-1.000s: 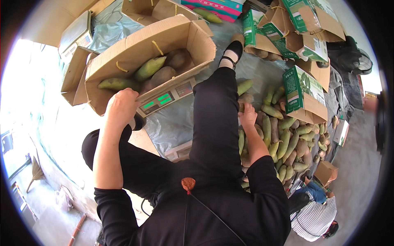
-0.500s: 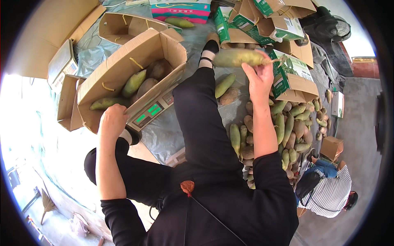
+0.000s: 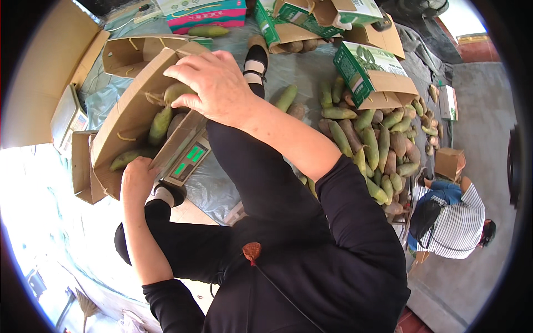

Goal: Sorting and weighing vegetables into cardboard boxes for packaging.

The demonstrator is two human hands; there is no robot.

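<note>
My right hand (image 3: 214, 83) is over the open cardboard box (image 3: 125, 105), its thumb and fingers curved round a green radish (image 3: 176, 93) whose thin root points left. Part of that radish is hidden by the hand. The lower near corner of the box is pinched by my left hand (image 3: 139, 173). Inside the box lie more green radishes (image 3: 161, 125), one of them (image 3: 130, 158) close to my left hand. Under the box is a scale (image 3: 189, 161) with a lit green display.
A big heap of green and brownish radishes (image 3: 383, 139) covers the floor to the right. Green-and-white cartons (image 3: 372, 75) stand beyond it, and a pink and teal box (image 3: 205, 19) at the far side. Another person (image 3: 449, 222) in a striped top bends at the right.
My right hand has swung left from above the heap to the box, carrying the green radish. My left hand stays on the box edge. The whole view has shifted somewhat.
</note>
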